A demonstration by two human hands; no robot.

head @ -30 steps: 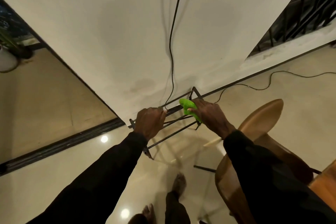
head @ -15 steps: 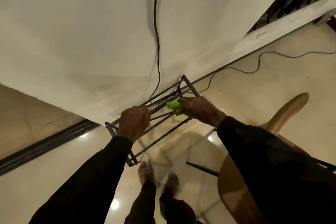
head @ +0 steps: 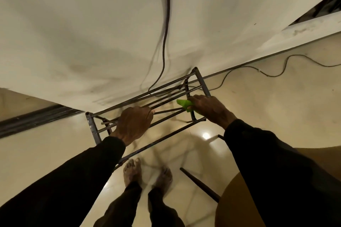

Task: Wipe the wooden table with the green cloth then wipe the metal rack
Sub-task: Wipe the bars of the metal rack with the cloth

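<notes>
Left hand [head: 133,124] is clenched over the thin top rods of the metal rack [head: 91,125], near the middle of its length, with the fingers curled down round 1 or 2 of them. Right hand [head: 210,109] grasps the green cloth [head: 183,104] and presses it on a rod at the right end of the rack; only a small corner of the cloth shows past the fingers.

The rack stands on the glossy pale floor [head: 46,153], close against the white wall [head: 92,33], and the person's bare feet are just in front of it. A dark cable [head: 166,24] hangs down the wall and goes behind the rack. At the lower right there is a brown wooden surface [head: 227,206], mostly hidden by the right sleeve – I cannot tell if this is the table.

My judgement: the rack step is in hand. The rack looks light and stiff, made of thin tube and rod, so on such a smooth floor it may slide or tip under a hard wipe. Better to steady it at the thicker end tube or a corner – the thin rods may bend a little. The cloth is soft and limp; folded round 1 rod and pinched, it should run along easily, but it can catch at the welded joints.
</notes>
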